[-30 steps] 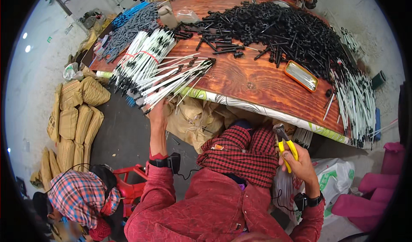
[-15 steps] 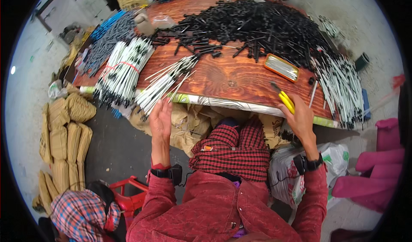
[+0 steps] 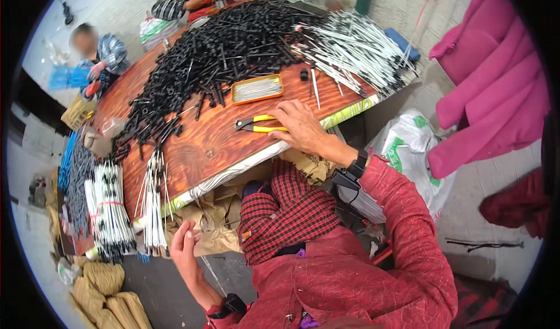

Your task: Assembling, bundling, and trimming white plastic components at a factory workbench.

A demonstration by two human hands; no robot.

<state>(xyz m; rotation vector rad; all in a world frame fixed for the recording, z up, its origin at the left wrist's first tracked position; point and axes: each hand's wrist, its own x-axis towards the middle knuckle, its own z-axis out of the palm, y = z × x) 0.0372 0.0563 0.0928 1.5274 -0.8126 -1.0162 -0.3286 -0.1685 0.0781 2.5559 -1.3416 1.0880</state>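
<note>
The right hand (image 3: 300, 127) lies flat over the rear of the yellow-handled cutting pliers (image 3: 256, 124), fingers spread across the handles rather than closed round them; they rest on the tool without lifting it. The left hand (image 3: 185, 248) is empty and slack, fingers loosely open, hanging off the near edge of the wooden table (image 3: 210, 145), just beside the bundle of white rods with black tips (image 3: 154, 203) that juts over that edge.

The pliers lie on the bare wood close to the table's near edge, jaws pointing toward the person's left, with the orange tray of thin metal pins (image 3: 257, 89) just beyond them. Farther back the heap of black plastic pieces (image 3: 221, 54) covers the middle of the table, and loose white rods (image 3: 356, 51) fan across the right-hand end.

The pliers look stiff, metal and fairly weighty for their kind; the coated handles should give a sure hold, so both handles together are the place to take them, away from the cutting end. The rods appear light, thin and springy, likely to slide apart unless held around the bundle's middle.
</note>
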